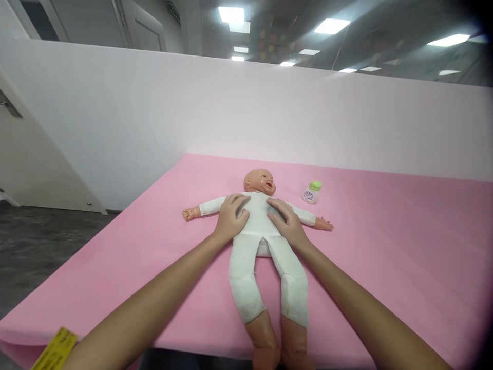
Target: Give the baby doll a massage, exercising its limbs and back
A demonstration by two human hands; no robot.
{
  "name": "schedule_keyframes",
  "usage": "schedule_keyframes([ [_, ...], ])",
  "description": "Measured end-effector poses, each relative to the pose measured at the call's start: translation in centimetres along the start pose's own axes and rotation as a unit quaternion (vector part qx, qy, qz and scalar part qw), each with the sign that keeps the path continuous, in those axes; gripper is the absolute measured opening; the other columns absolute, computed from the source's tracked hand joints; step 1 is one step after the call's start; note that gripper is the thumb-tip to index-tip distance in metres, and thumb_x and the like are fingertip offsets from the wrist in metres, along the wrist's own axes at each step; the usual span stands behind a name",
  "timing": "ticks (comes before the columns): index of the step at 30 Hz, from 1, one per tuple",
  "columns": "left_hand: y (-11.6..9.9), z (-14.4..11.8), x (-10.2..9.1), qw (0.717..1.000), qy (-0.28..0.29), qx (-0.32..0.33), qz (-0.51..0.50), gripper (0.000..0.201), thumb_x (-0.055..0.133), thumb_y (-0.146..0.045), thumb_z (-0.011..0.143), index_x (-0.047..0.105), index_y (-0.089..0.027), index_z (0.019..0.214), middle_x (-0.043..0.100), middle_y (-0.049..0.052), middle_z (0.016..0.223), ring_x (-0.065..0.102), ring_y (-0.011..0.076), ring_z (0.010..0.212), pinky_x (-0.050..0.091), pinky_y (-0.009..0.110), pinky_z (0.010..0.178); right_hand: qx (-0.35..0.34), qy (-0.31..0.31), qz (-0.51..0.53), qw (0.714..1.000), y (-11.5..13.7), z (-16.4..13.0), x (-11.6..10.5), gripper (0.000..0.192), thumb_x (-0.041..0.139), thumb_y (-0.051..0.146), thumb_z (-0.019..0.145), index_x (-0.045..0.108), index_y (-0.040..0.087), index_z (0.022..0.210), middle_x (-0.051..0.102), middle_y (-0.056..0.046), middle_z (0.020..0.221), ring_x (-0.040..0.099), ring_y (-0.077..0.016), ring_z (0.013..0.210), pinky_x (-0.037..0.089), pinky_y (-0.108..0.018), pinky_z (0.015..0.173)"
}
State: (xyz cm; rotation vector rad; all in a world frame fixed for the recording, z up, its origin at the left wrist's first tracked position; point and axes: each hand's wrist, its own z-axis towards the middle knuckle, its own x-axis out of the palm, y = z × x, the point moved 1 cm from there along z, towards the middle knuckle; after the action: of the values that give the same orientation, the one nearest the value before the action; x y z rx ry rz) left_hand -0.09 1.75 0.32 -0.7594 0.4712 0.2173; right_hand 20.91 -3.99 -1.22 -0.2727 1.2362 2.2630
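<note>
A baby doll with a white cloth body lies on its back on a pink-covered table. Its plastic head, at the far end, is turned to the right; both arms are stretched out sideways and the feet point towards me. My left hand rests on the left side of the doll's chest, thumb apart from the fingers. On the opposite side of the chest lies my right hand, fingers extended and thumb spread. Neither hand wraps round the doll. The undersides of both palms are hidden.
A small clear bottle with a green cap stands beyond the doll's arm on the right. Behind the table rises a white wall with dark glass above it. A white door is at the left, and a yellow tag shows near my left forearm.
</note>
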Motion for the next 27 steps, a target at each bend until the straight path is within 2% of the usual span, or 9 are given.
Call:
schedule_keyframes([
  [4,0.5,0.0,0.1,1.000,0.025,-0.003,-0.018,0.042,0.050,-0.015,0.090,0.070,-0.018,0.126,0.061,0.011,0.137,0.054,0.0261,0.133,0.039,0.046,0.119,-0.008,0.012,-0.008,1.000,0.1,-0.1,0.0,0.041,0.064,0.046,0.096,0.065,0.029,0.133,0.062,-0.007,0.146,0.052,-0.0289,0.138,0.037,-0.053,0.120],
  [6,0.5,0.0,0.1,1.000,0.024,-0.006,-0.016,0.039,0.050,-0.017,0.090,0.071,-0.018,0.124,0.063,0.011,0.131,0.057,0.0255,0.127,0.043,0.044,0.114,-0.010,0.001,-0.025,1.000,0.0,0.0,-0.2,0.040,0.064,0.046,0.095,0.065,0.028,0.131,0.064,-0.008,0.139,0.056,-0.0283,0.132,0.041,-0.051,0.116],
  [9,0.4,0.0,-0.1,0.999,0.021,-0.046,0.018,0.030,0.053,-0.022,0.090,0.072,-0.019,0.113,0.067,0.006,0.097,0.064,0.0213,0.091,0.051,0.036,0.087,0.020,-0.026,-0.060,0.998,-1.1,0.2,-0.7,0.036,0.064,0.047,0.094,0.067,0.026,0.124,0.066,-0.010,0.126,0.060,-0.0285,0.120,0.047,-0.050,0.107],
  [12,0.5,0.0,-0.5,0.991,0.030,-0.110,0.072,0.024,0.053,-0.028,0.091,0.069,-0.022,0.108,0.059,-0.002,0.068,0.056,0.0183,0.065,0.041,0.030,0.065,0.053,-0.056,-0.091,0.993,-2.8,0.6,-1.3,0.037,0.062,0.049,0.093,0.069,0.022,0.118,0.065,-0.011,0.119,0.061,-0.0291,0.114,0.049,-0.049,0.103],
  [14,0.6,0.1,-0.9,0.982,0.040,-0.150,0.111,0.024,0.052,-0.031,0.092,0.068,-0.023,0.108,0.061,-0.001,0.066,0.058,0.0199,0.066,0.037,0.030,0.063,0.059,-0.071,-0.108,0.990,-3.7,0.9,-1.6,0.039,0.060,0.050,0.092,0.069,0.021,0.117,0.064,-0.012,0.117,0.062,-0.0292,0.113,0.048,-0.049,0.103],
  [17,0.8,0.4,-1.9,0.963,0.055,-0.199,0.175,0.033,0.049,-0.037,0.094,0.066,-0.023,0.119,0.072,0.006,0.085,0.067,0.0268,0.082,0.038,0.032,0.067,0.074,-0.084,-0.139,0.984,-4.3,1.3,-2.2,0.044,0.059,0.050,0.091,0.069,0.020,0.122,0.063,-0.013,0.118,0.063,-0.0301,0.110,0.051,-0.048,0.098],
  [21,1.2,0.8,-3.0,0.935,0.095,-0.241,0.242,0.050,0.039,-0.050,0.100,0.061,-0.018,0.132,0.075,0.018,0.104,0.069,0.0374,0.101,0.044,0.039,0.079,0.094,-0.078,-0.204,0.971,-4.0,1.6,-3.1,0.052,0.053,0.045,0.093,0.064,0.019,0.136,0.063,-0.015,0.126,0.063,-0.0325,0.115,0.050,-0.049,0.100],
  [24,1.7,0.8,-3.4,0.927,0.090,-0.253,0.261,0.058,0.032,-0.056,0.101,0.058,-0.016,0.134,0.074,0.021,0.105,0.069,0.0405,0.103,0.045,0.042,0.081,0.100,-0.041,-0.264,0.959,-4.0,1.6,-3.5,0.056,0.047,0.035,0.095,0.056,0.020,0.148,0.064,-0.017,0.134,0.063,-0.0351,0.121,0.049,-0.050,0.100],
  [27,2.0,0.6,-3.4,0.934,0.077,-0.229,0.262,0.051,0.031,-0.054,0.102,0.064,-0.019,0.120,0.074,0.016,0.091,0.070,0.0375,0.092,0.045,0.040,0.077,0.106,0.004,-0.285,0.953,-4.5,1.4,-3.6,0.051,0.042,0.033,0.098,0.061,0.020,0.143,0.070,-0.018,0.128,0.066,-0.0360,0.118,0.049,-0.049,0.096],
])
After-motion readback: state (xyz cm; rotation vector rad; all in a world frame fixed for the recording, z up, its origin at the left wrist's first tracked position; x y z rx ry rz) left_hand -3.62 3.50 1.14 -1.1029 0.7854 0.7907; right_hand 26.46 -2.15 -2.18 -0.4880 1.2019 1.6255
